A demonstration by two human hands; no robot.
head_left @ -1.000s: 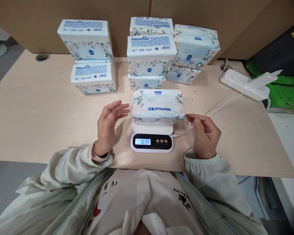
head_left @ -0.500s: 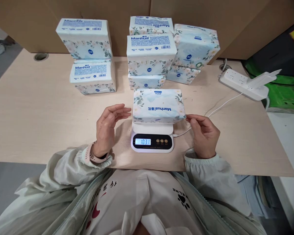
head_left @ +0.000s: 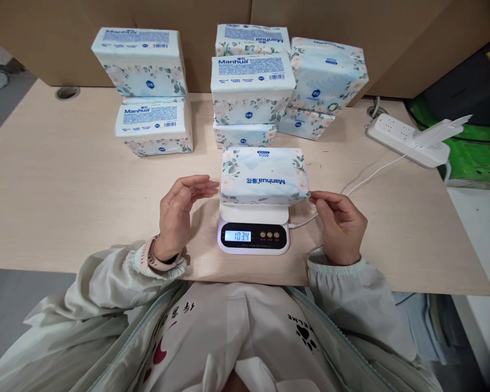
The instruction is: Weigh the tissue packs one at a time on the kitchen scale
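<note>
A Manhua tissue pack (head_left: 264,171) lies flat on a white scale (head_left: 253,214), with its printed front up. The lit display (head_left: 237,236) reads 103.4. My left hand (head_left: 176,215) is just left of the pack, fingers stretched toward it with a small gap, holding nothing. On the other side, my right hand (head_left: 342,226) has its thumb and fingertips closed at the pack's lower right corner.
Behind the scale, more tissue packs stand in stacks, one at the left (head_left: 151,125) and others at the centre (head_left: 251,90) and right (head_left: 326,76). A white power strip (head_left: 406,139) lies at the right, its cable running to the scale. Cardboard (head_left: 204,13) rises behind.
The display reading has gone from 103.1 to 103.4. Both hands and the pack have stayed almost in place.
</note>
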